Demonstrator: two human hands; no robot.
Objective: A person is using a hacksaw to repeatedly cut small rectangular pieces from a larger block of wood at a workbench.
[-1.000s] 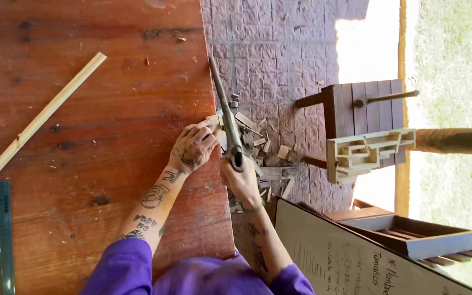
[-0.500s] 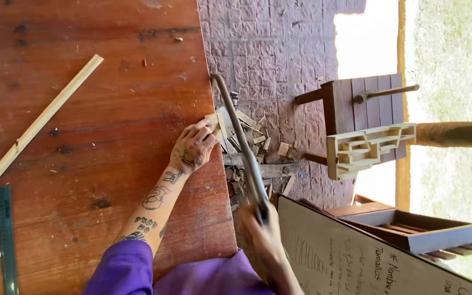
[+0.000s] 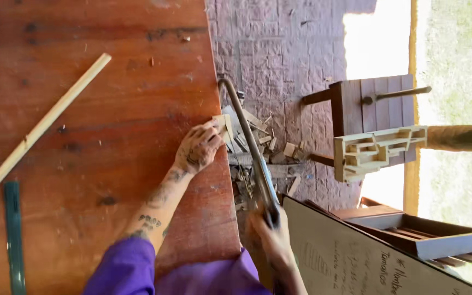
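One saw, one small pale block, one long slat and many offcuts show. The left hand presses the block at the table edge, fingers together on it. The right hand is clenched on the saw's handle, its thin metal frame crossing beside the block.

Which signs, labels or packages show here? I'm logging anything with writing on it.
Pale flat rectangular board with dark handwriting: bottom right, beside the right hand, leaning slantwise off the red-brown wooden table.
Nothing else bears a label or screen.
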